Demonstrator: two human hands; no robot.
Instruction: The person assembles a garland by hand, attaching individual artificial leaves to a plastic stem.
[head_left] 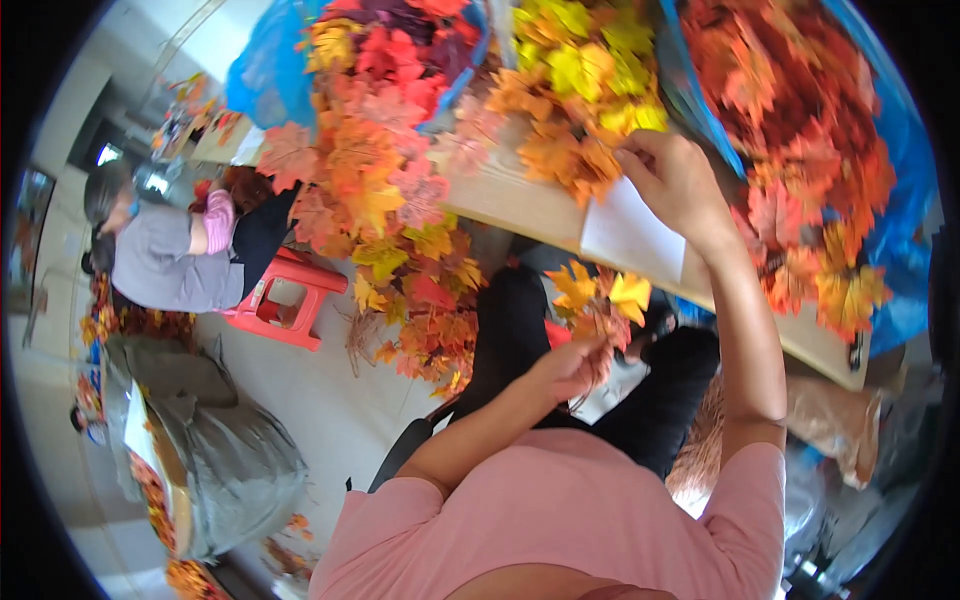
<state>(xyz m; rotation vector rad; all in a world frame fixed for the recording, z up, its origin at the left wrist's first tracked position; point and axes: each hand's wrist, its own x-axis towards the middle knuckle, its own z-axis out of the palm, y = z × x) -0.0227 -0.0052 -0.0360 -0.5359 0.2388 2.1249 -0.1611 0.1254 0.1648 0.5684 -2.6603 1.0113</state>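
My left hand (pixel 575 372) is closed on the stem of a small spray of artificial maple leaves (pixel 600 300), yellow and orange, held above my lap. Over the table edge, my right hand (pixel 680 185) is bent in a pinch. Its fingertips meet at the edge of an orange artificial maple leaf (pixel 597 162), part of a pile on the table. Just below that wrist, a white sheet of paper (pixel 630 232) hangs over the table's front edge. Yellow artificial leaves (pixel 583 65) lie heaped behind the orange ones.
Red leaves fill a blue plastic bag (pixel 905 215) on the right; another blue bag (pixel 270 70) stands left. Leaf sprays (pixel 430 290) drape off the wooden table (pixel 500 195). At left, a person (pixel 175 250) sits on a red stool (pixel 290 300) near a grey-covered stack (pixel 235 460).
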